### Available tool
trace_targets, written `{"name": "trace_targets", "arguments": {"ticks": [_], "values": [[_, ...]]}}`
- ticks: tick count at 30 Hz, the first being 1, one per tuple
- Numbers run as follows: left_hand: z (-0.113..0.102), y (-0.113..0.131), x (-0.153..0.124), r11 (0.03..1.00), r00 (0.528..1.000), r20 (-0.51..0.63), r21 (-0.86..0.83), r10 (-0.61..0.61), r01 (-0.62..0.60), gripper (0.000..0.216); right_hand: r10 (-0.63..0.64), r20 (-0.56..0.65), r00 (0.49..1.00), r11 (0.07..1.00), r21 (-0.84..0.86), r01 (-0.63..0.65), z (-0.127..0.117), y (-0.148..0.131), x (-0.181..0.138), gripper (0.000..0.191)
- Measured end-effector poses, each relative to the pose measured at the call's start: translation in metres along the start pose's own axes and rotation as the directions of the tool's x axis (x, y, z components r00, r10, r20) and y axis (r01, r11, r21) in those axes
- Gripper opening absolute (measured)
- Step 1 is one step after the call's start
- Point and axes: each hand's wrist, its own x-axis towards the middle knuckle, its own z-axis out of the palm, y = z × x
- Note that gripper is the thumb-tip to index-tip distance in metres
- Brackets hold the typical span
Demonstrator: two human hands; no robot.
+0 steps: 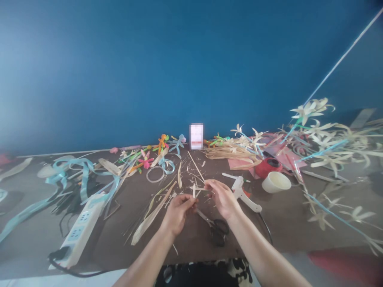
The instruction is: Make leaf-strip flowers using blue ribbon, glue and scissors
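My left hand [180,211] is closed, thumb and forefinger pinching a short pale husk strip [194,190] that stands upright. Opposite it, my right hand [220,197] is closed too, its fingertips at the end of another thin pale strip [201,189] that lies crosswise near the first. Whether the two strips touch I cannot tell. Below the hands, scissors [219,232] with black handles lie on the table, blades partly behind my left fingers. A white glue gun [241,194] rests just right of my right hand. Long dried husks [154,215] lie to the left.
A power strip [80,231] with a plugged cable and light-blue ribbon [86,167] occupy the left. Colourful fuzzy figures [163,143] line the wall. On the right are a cream cup-like container [276,182], a red spool [266,168] and husk flowers [332,153] on blue stems.
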Motion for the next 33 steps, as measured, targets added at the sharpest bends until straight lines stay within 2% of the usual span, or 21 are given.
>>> {"name": "trace_targets", "arguments": {"ticks": [2,4,8,12,17,25,33], "values": [[-0.003,-0.004,0.002,0.983,0.996,-0.015,-0.164,-0.084,0.081,0.014,0.003,-0.008,1.0,0.998,-0.055,-0.004,-0.002,0.003,-0.001,0.023],[-0.004,-0.005,0.002,0.97,0.993,-0.015,-0.214,-0.118,0.112,0.015,0.034,0.042,0.999,0.99,-0.139,-0.028,-0.001,0.007,-0.004,0.024],[0.0,-0.002,-0.001,0.99,0.998,-0.005,-0.123,-0.068,0.067,0.013,0.04,0.144,0.989,0.956,-0.294,0.004,0.006,0.017,-0.01,0.023],[0.003,-0.005,-0.003,1.0,0.999,-0.054,-0.003,-0.007,0.007,0.015,-0.002,0.123,0.992,0.936,-0.35,0.045,0.01,0.02,-0.012,0.022],[0.0,-0.014,0.001,0.999,0.99,-0.141,-0.052,-0.018,0.01,0.019,-0.082,0.126,0.989,0.917,-0.378,0.124,0.008,0.018,-0.012,0.023],[0.006,-0.017,0.002,0.999,0.993,-0.115,-0.005,-0.038,0.038,0.021,-0.085,0.137,0.987,0.923,-0.363,0.13,0.008,0.022,-0.013,0.02],[0.008,-0.015,-0.001,0.999,0.995,-0.093,-0.031,-0.044,0.041,0.019,-0.162,0.135,0.978,0.868,-0.452,0.206,0.006,0.019,-0.014,0.015]]}}
